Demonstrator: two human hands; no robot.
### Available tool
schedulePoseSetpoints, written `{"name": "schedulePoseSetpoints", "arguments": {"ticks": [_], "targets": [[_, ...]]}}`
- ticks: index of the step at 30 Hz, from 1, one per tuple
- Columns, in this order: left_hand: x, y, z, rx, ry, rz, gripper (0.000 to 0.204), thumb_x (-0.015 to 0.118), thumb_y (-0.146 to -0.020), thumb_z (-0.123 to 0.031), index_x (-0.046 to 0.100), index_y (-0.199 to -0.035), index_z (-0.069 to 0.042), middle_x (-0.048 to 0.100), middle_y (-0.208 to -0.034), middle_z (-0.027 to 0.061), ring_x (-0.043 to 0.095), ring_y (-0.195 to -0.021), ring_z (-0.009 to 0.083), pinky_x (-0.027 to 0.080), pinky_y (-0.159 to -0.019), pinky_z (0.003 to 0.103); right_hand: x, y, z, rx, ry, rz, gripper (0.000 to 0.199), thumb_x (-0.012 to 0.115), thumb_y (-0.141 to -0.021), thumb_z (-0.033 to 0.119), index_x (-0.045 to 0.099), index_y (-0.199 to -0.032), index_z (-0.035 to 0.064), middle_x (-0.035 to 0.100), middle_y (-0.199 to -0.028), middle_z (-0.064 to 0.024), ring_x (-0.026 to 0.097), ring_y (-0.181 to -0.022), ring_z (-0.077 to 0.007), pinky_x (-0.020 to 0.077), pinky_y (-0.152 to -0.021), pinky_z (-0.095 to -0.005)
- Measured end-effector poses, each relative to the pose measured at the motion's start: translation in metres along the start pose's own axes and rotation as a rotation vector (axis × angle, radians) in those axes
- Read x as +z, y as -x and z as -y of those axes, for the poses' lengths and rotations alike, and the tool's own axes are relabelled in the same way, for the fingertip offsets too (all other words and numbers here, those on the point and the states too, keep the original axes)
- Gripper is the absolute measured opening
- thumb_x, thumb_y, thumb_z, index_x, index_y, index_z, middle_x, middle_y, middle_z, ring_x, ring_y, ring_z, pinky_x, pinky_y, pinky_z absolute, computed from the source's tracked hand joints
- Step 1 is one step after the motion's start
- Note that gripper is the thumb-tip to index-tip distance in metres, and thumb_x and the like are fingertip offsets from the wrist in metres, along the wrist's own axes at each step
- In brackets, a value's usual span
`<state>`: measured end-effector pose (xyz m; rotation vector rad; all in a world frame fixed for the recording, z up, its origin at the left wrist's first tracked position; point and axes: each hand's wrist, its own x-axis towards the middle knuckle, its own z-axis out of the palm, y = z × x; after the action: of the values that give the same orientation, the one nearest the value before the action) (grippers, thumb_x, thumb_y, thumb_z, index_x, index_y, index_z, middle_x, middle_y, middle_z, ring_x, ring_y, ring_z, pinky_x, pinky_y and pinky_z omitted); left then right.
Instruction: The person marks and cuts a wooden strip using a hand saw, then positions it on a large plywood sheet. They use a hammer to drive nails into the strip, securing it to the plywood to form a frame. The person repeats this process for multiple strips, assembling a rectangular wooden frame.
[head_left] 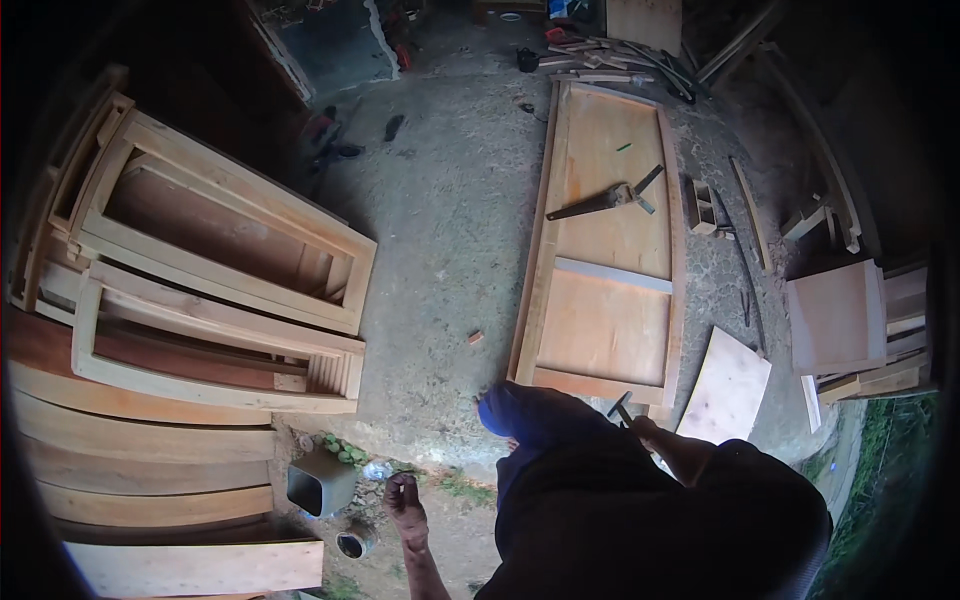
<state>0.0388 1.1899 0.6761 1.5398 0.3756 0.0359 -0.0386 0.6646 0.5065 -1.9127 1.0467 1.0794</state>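
My right hand [648,432] is wrapped round the handle of a hammer [621,406], whose dark head is by the near end of a long framed wooden panel [605,323]. Over the ground at lower left, my left hand [405,504] is raised with its fingers curled together; whatever they hold, if anything, cannot be made out. The panel lies flat, with a pale crosspiece [612,275] across it. On its far half rest a handsaw [590,203], a dark tool like a try square [650,188] against the saw's handle, and a small green stick [624,147].
Wooden frames [230,225] are stacked at left, above long boards [150,460]. A square bucket [322,482] and a tin [353,541] stand near my left hand. Right of the panel are a small wooden box [701,207] and a pale board [724,385]. Scrap wood [620,58] lies beyond.
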Motion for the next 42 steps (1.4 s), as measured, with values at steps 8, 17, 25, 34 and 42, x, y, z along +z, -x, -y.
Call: {"name": "schedulePoseSetpoints", "arguments": {"ticks": [8, 17, 25, 34, 42], "targets": [[0.058, -0.195, -0.036, 0.062, 0.106, 0.456, 0.012, 0.057, -0.096, 0.001, 0.063, -0.107, -0.001, 0.068, -0.094, 0.0079, 0.067, -0.090, 0.0184, 0.051, -0.089, 0.032, 0.104, -0.002, 0.050, 0.306, -0.451, -0.029, 0.029, 0.077, -0.080, 0.022, 0.070, -0.090, -0.0045, 0.069, -0.078, -0.0146, 0.066, -0.063, -0.0221, 0.0500, -0.051, -0.0410], [0.198, -0.366, -0.034, -0.026, -0.560, 0.952, 0.019, 0.063, -0.096, -0.012, 0.064, -0.111, 0.001, 0.073, -0.093, 0.0097, 0.067, -0.080, 0.0154, 0.053, -0.075, 0.030, 0.054, -0.019, 0.221, 0.254, -0.881, -0.123, 0.025, 0.060, -0.090, 0.024, 0.060, -0.097, -0.0008, 0.062, -0.068, -0.0112, 0.064, -0.056, -0.0224, 0.0523, -0.048, -0.0410], [0.441, -0.533, -0.050, -0.246, -0.543, 1.418, 0.016, 0.057, -0.099, -0.003, 0.065, -0.113, 0.003, 0.074, -0.099, 0.0102, 0.065, -0.091, 0.0094, 0.049, -0.085, 0.024, -0.015, -0.054, 0.369, 0.215, -1.281, -0.314, 0.027, 0.062, -0.094, 0.028, 0.057, -0.104, 0.0040, 0.058, -0.070, -0.0048, 0.055, -0.052, -0.0143, 0.0469, -0.043, -0.0319], [0.681, -0.625, 0.084, -0.131, -0.844, 1.825, 0.017, 0.056, -0.101, -0.014, 0.062, -0.097, 0.001, 0.074, -0.094, 0.0124, 0.068, -0.086, 0.0149, 0.052, -0.079, 0.028, -0.045, -0.168, 0.503, 0.351, -1.627, -0.585, 0.022, 0.061, -0.097, 0.028, 0.057, -0.095, 0.0060, 0.055, -0.073, -0.0026, 0.052, -0.058, -0.0113, 0.0438, -0.050, -0.0309], [0.809, -0.587, 0.280, 0.381, -1.049, 2.274, 0.023, 0.061, -0.096, -0.023, 0.069, -0.089, -0.003, 0.069, -0.076, 0.0053, 0.059, -0.064, 0.0109, 0.049, -0.061, 0.030, -0.043, -0.311, 0.520, 0.358, -1.918, -0.633, 0.035, 0.061, -0.098, 0.026, 0.054, -0.117, -0.0029, 0.056, -0.076, -0.0041, 0.053, -0.062, -0.0134, 0.0436, -0.054, -0.0320]]}}
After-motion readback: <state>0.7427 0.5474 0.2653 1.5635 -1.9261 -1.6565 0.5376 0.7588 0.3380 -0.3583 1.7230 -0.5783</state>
